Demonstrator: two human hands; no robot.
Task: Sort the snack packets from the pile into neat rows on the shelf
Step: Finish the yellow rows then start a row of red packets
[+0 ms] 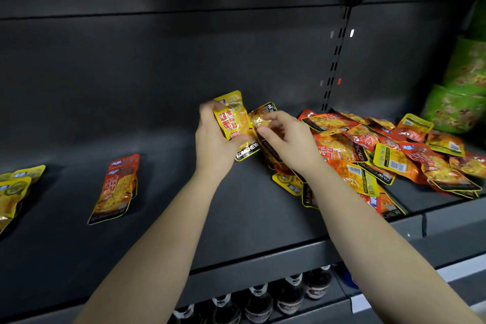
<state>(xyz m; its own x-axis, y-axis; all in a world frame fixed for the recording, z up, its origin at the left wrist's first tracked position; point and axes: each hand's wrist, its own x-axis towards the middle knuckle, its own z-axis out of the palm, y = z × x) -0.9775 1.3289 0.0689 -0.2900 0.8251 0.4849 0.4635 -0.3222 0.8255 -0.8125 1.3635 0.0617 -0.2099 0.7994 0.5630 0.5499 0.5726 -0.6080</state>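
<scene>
Gripping a yellow packet (230, 120) upright, the left hand (213, 139) hovers above the shelf (236, 218); the right hand (286, 137) pinches a second packet (260, 117) just beside it. Little looks done: a red row (115, 187) and yellow row (14, 189) begun at left, the pile (381, 150) at right large and unsorted.

The snack packets (368, 150) in the pile on the right are glossy, crinkled plastic film catching the light, while the shelf (252, 208) looks like smooth, matt dark-grey painted metal.
</scene>
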